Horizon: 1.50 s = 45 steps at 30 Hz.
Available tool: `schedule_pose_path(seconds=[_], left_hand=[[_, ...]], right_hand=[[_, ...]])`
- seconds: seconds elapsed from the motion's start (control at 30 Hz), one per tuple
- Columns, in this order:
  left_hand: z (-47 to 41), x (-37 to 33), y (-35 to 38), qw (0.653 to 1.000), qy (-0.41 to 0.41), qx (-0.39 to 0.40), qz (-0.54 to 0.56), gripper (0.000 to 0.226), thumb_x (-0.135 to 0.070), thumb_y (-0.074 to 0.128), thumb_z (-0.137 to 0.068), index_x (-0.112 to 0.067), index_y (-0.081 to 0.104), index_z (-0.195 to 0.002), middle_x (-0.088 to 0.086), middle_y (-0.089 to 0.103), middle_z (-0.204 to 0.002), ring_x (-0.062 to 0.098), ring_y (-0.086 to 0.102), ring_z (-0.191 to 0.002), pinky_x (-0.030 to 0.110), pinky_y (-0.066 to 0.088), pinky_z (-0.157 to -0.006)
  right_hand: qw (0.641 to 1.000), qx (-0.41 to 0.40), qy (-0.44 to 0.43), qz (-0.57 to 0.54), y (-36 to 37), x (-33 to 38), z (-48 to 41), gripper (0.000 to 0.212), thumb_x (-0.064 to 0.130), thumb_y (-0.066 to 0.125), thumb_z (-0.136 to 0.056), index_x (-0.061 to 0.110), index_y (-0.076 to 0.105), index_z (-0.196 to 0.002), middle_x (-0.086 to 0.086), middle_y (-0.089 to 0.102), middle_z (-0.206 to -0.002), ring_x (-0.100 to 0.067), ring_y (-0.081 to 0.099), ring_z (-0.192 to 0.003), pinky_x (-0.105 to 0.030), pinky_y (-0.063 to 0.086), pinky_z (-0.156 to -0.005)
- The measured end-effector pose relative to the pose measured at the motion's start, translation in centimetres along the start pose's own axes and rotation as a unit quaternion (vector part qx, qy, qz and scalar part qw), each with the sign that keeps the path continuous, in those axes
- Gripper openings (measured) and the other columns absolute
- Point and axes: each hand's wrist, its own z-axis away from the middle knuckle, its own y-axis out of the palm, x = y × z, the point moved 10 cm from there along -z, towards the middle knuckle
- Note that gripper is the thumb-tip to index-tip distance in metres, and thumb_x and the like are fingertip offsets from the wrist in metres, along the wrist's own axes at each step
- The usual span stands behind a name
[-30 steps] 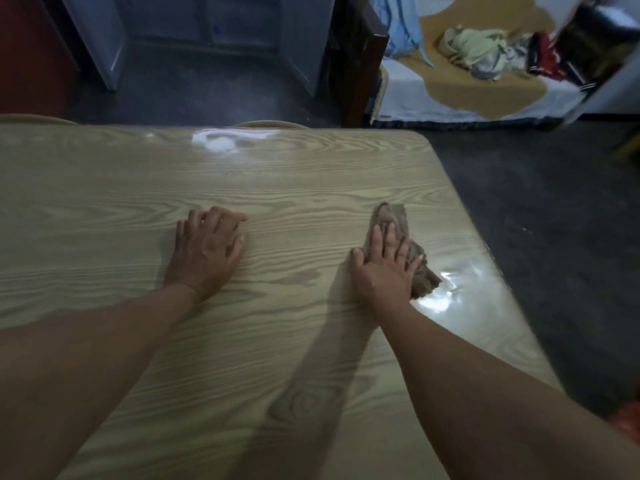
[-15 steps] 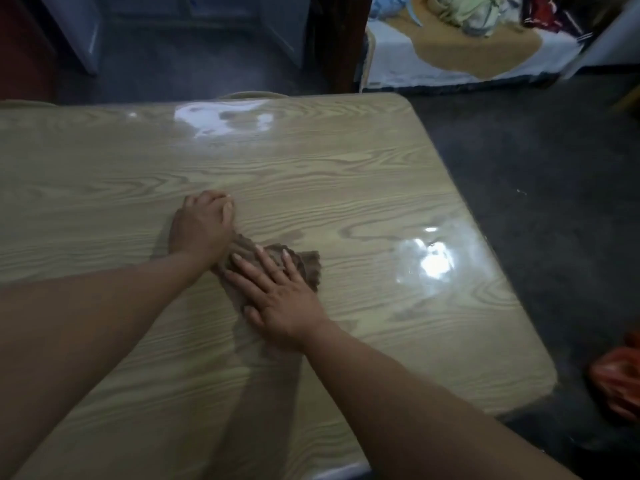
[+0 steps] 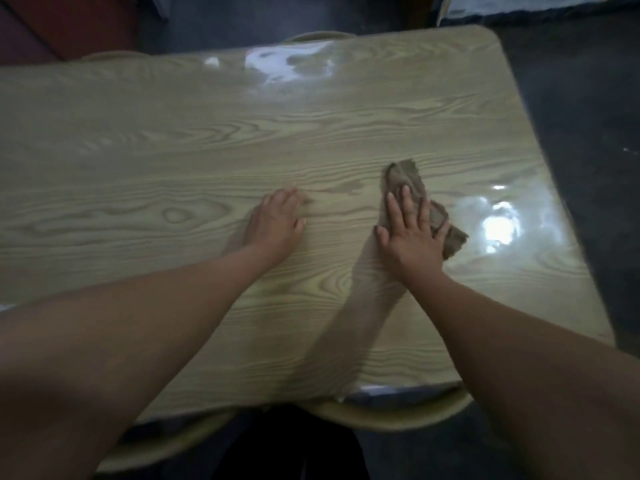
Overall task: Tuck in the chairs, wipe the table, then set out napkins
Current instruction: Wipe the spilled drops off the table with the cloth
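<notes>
A light wood-grain table [image 3: 173, 150] with a glossy top fills the head view. A crumpled brown cloth [image 3: 407, 178] lies on its right half. My right hand [image 3: 414, 233] presses flat on the cloth with fingers spread, covering its near part. My left hand [image 3: 275, 225] rests palm down on the bare tabletop a short way left of the cloth, fingers loosely curled, holding nothing. No napkins are in view.
Pale chair backs [image 3: 391, 415] sit tucked against the near edge below my arms, and another chair top [image 3: 318, 35] shows beyond the far edge. Dark floor [image 3: 581, 98] runs along the table's right side. A red-brown panel [image 3: 69, 22] stands at the far left.
My right hand has slid the cloth to the right, away from my left hand, which stays put. The view has tilted further down, showing the near edge and chairs.
</notes>
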Motion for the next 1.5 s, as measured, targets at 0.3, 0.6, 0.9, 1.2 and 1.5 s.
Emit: schedule_pose_path(seconds=[0.3, 0.6, 0.9, 1.2, 1.5], left_hand=[[6.1, 6.0, -2.7, 0.999, -0.013, 0.009, 0.052, 0.057, -0.028, 0.042, -0.076, -0.016, 0.056, -0.130, 0.007, 0.056, -0.132, 0.029, 0.052, -0.119, 0.041, 0.040, -0.104], [10.7, 20.1, -8.7, 0.991, -0.091, -0.015, 0.097, 0.038, -0.012, 0.057, -0.086, -0.016, 0.061, -0.123, 0.010, 0.062, -0.118, 0.029, 0.056, -0.111, 0.035, 0.042, -0.099], [16.6, 33.9, -15.1, 0.969, -0.206, -0.060, 0.121, 0.042, 0.002, 0.052, -0.082, -0.004, 0.056, -0.123, 0.020, 0.057, -0.123, 0.035, 0.056, -0.110, 0.041, 0.045, -0.095], [18.3, 34.5, -14.9, 0.971, -0.232, -0.002, 0.052, 0.081, -0.041, 0.072, -0.076, -0.018, 0.034, -0.144, 0.008, 0.037, -0.146, 0.033, 0.036, -0.133, 0.044, 0.036, -0.105], [17.7, 30.1, -12.1, 0.964, -0.261, 0.049, -0.007, 0.052, -0.027, 0.066, -0.079, -0.020, 0.046, -0.127, 0.005, 0.049, -0.130, 0.025, 0.049, -0.122, 0.046, 0.027, -0.106]], right_hand=[[0.995, 0.001, 0.094, -0.036, 2.7, 8.5, 5.1, 0.072, 0.045, 0.032, -0.097, 0.023, -0.004, -0.155, 0.002, -0.018, -0.161, -0.029, -0.017, -0.147, -0.055, -0.009, -0.115], [0.999, 0.030, 0.018, -0.035, 5.4, 27.4, 5.9, 0.073, 0.042, 0.033, -0.096, 0.019, -0.006, -0.155, -0.001, -0.020, -0.160, -0.031, -0.018, -0.147, -0.055, -0.005, -0.116], [0.953, 0.190, -0.214, -0.098, 9.3, 51.1, 10.0, 0.063, 0.033, 0.038, -0.097, 0.023, 0.013, -0.154, 0.002, 0.000, -0.163, -0.028, -0.008, -0.149, -0.051, 0.000, -0.118], [0.972, 0.052, -0.061, -0.221, 2.9, 45.6, 9.7, 0.041, 0.021, 0.049, -0.089, 0.020, 0.056, -0.129, -0.012, 0.065, -0.122, -0.032, 0.056, -0.117, -0.037, 0.046, -0.096], [0.974, 0.090, -0.007, -0.208, 3.7, 40.9, 11.2, 0.034, 0.017, 0.050, -0.090, 0.016, 0.061, -0.122, -0.009, 0.064, -0.124, -0.028, 0.057, -0.117, -0.035, 0.046, -0.097]])
